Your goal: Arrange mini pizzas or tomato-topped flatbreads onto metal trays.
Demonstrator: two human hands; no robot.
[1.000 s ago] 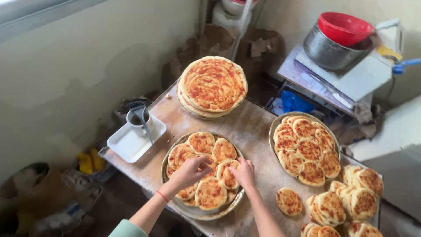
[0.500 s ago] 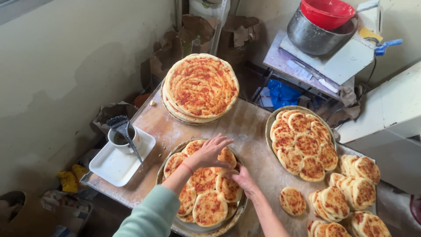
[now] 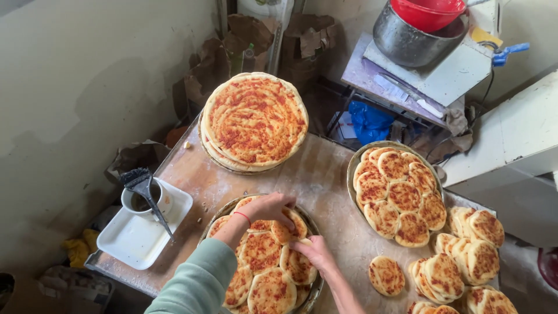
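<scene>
A round metal tray [image 3: 313, 221] near the table's front holds several small round flatbreads [image 3: 260, 251] with red-orange topping. My left hand [image 3: 268, 208], in a pale green sleeve with a red wrist band, rests palm down on the breads at the tray's far side. My right hand [image 3: 314, 251] presses a bread at the tray's right edge. Neither hand lifts anything.
A stack of large sauced flatbreads [image 3: 254, 120] sits at the back. A second tray of small breads [image 3: 396, 192] is at right, with loose piles [image 3: 465, 250] and a single bread [image 3: 386, 275] near it. A white dish [image 3: 139, 235] with cup and brush [image 3: 145, 189] stands left. A metal pot [image 3: 407, 40] holds a red bowl.
My left hand pulled back from the far edge to lie flat on the breads. My right hand shifted slightly along the tray's right side. The view moved closer.
</scene>
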